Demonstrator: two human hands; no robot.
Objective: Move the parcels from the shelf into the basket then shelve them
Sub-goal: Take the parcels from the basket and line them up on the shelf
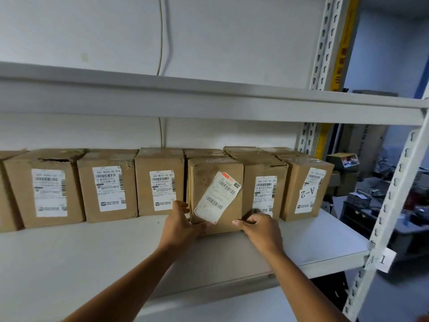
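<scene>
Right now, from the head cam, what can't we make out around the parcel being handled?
- Basket: not in the head view at all.
- Gripped parcel: lower corners covered by the left hand and right hand; rear hidden.
- Its tilted label: print too small to read.
- Leftmost parcel: cut off by the frame's left edge.
- Clutter beyond the shelf upright: blurred, items unidentifiable.

Seven cardboard parcels [216, 194] stand on one shelf [92, 252], with two hands [180, 225] at one parcel.
</scene>
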